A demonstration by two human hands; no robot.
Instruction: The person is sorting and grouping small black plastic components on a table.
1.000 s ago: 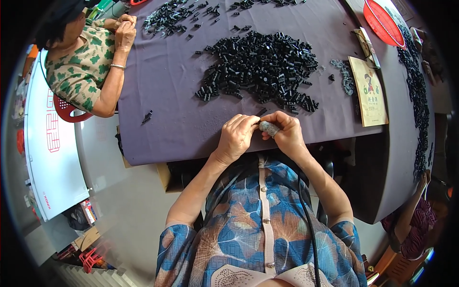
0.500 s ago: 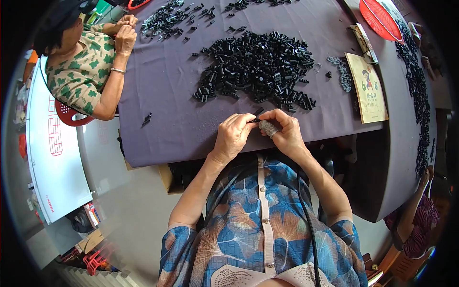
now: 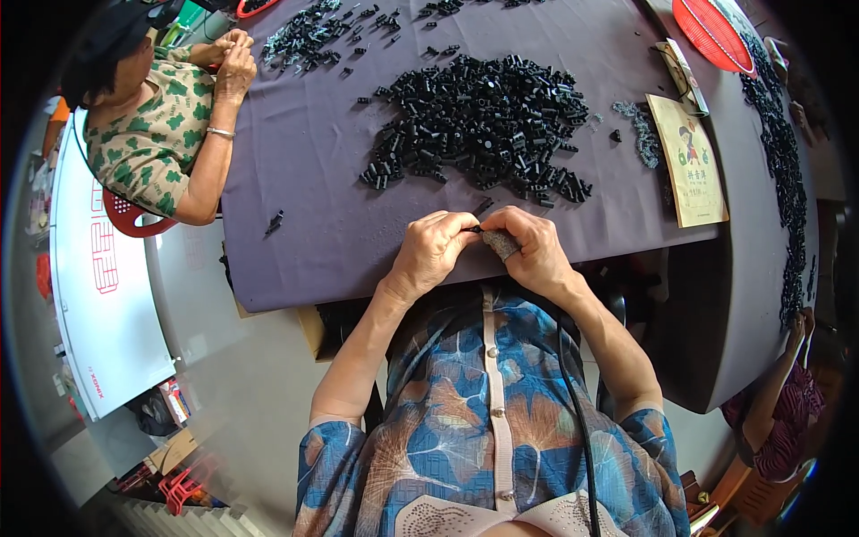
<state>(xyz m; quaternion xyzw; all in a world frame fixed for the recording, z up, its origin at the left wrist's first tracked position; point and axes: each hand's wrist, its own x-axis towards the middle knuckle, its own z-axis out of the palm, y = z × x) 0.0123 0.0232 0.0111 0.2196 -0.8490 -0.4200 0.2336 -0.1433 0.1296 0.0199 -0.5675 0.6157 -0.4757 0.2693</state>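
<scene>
A small black piece [image 3: 474, 229] is being pinched between left hand [image 3: 429, 250] and right hand [image 3: 537, 247]; at two o'clock, printed characters [image 3: 695, 176] are being borne by a yellow paper booklet [image 3: 691, 199].

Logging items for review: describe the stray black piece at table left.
Start at the big heap of black pieces on the grey table; go left and down the picture. The stray black piece lies slantwise near the table's left edge, alone, unlike the heaped ones.

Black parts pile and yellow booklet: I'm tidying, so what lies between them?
Head view: one black part, some pale bits and a cluster of grey pieces.
</scene>
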